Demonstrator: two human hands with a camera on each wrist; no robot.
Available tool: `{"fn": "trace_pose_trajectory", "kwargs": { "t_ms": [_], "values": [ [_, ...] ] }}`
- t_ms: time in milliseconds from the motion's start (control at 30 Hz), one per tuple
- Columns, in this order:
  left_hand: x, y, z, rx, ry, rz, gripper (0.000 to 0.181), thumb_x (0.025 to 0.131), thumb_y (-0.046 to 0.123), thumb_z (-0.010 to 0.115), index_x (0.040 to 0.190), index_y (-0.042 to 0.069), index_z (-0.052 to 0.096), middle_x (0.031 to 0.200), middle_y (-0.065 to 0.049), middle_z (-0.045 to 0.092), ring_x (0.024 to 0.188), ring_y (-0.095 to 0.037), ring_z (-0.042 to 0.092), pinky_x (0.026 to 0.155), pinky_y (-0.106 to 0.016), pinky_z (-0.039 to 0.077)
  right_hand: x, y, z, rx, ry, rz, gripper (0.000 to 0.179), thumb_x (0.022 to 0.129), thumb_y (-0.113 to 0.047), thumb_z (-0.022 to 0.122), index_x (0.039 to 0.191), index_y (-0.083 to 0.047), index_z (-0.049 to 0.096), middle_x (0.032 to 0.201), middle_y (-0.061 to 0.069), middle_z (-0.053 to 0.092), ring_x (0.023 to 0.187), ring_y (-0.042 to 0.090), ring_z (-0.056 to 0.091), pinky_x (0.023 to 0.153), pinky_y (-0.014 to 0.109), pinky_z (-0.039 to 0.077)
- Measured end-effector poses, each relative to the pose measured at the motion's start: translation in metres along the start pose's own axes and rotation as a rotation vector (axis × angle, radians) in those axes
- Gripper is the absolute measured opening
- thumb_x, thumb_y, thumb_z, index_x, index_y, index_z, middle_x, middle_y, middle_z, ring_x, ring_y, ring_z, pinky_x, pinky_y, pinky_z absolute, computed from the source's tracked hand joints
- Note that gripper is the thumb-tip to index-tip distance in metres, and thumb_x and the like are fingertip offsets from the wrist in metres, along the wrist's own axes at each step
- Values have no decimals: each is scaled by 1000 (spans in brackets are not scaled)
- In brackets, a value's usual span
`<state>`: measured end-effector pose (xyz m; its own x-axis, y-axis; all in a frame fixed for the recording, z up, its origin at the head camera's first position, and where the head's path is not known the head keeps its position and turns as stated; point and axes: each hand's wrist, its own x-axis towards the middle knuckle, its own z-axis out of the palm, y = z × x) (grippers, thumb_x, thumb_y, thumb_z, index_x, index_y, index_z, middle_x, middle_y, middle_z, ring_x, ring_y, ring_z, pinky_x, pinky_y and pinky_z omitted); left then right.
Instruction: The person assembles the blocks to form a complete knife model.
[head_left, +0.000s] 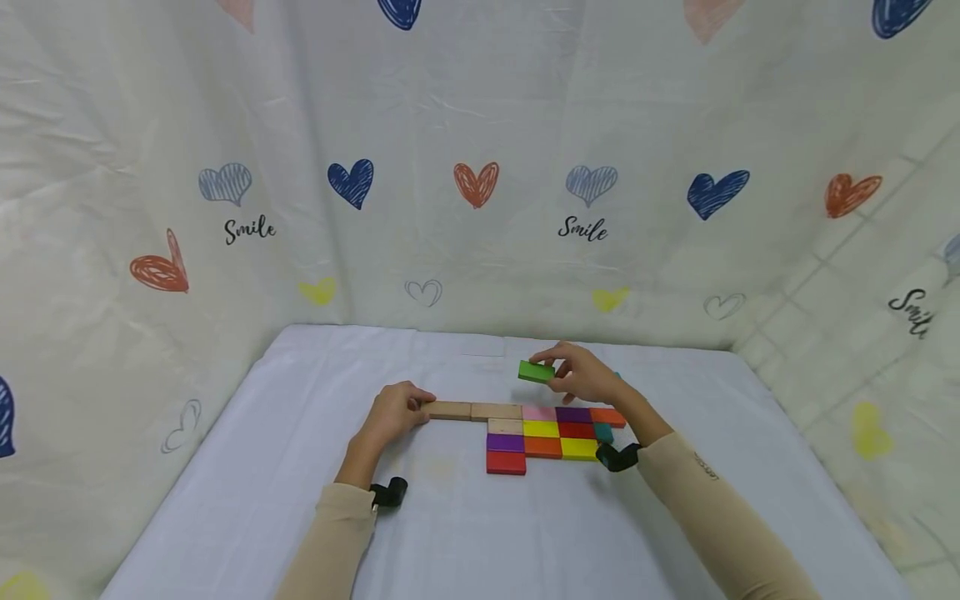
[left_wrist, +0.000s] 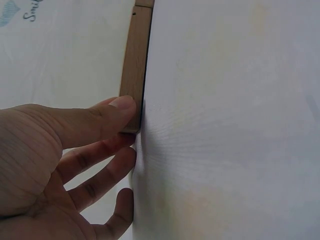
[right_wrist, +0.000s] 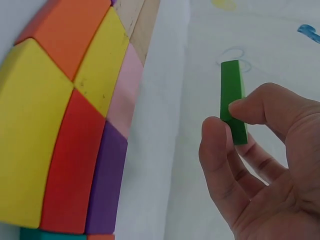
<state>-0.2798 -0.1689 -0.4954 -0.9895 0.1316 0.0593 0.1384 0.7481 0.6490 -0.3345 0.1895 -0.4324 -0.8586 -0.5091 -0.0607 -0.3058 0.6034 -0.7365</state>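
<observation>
My right hand [head_left: 588,377] pinches a small green block [head_left: 535,372] between thumb and fingers, held up beyond the back row of a flat layout of coloured blocks. In the right wrist view the green block [right_wrist: 231,90] is seen narrow side on, with the thumb against it. At the left end of the layout, my left hand [head_left: 393,412] grips the end of a plain wooden block [head_left: 450,410]. The left wrist view shows the thumb on that wooden block [left_wrist: 136,60] and a fingertip at its end. A second wooden block [head_left: 496,412] continues the line to the right.
Pink [head_left: 538,413], purple [head_left: 573,415], yellow [head_left: 541,428] and red blocks [head_left: 506,463] lie side by side, with orange and teal ones among them. A white cloth covers the table [head_left: 420,533]. Behind it hangs a curtain [head_left: 480,100] printed with hearts.
</observation>
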Motion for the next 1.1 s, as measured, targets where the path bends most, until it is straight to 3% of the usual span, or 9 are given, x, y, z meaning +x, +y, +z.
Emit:
{"fn": "trace_pose_trajectory", "kwargs": {
  "t_ms": [400, 600, 833, 1100],
  "values": [
    [-1, -2, 0, 13, -7, 9, 30, 83, 6, 83, 112, 13, 80, 99, -2, 70, 84, -15, 61, 71, -30, 49, -51, 2, 0, -45, 13, -28, 45, 91, -3, 70, 134, -19, 67, 119, 8, 58, 92, 23, 62, 66, 34, 61],
    [-1, 0, 0, 9, -10, 0, 30, 84, 6, 82, 112, 14, 80, 99, -2, 70, 84, -15, 60, 72, -30, 48, -70, 6, 4, -92, 26, -82, 45, 90, -5, 73, 133, -18, 68, 114, 6, 61, 92, 21, 60, 69, 28, 59],
    [-1, -1, -1, 6, -4, -4, 30, 83, 5, 83, 112, 13, 80, 100, -3, 70, 84, -16, 60, 71, -31, 48, -88, 9, 12, -27, 10, -57, 42, 92, -6, 71, 131, -20, 69, 111, 6, 56, 94, 25, 56, 64, 36, 61],
    [0, -1, 0, -4, -8, -11, 31, 83, 7, 83, 113, 14, 80, 100, -2, 70, 85, -15, 60, 71, -30, 48, -104, 13, 25, 9, 9, -51, 44, 90, -3, 70, 131, -19, 69, 113, 7, 55, 101, 25, 54, 62, 33, 60]
  ]
}}
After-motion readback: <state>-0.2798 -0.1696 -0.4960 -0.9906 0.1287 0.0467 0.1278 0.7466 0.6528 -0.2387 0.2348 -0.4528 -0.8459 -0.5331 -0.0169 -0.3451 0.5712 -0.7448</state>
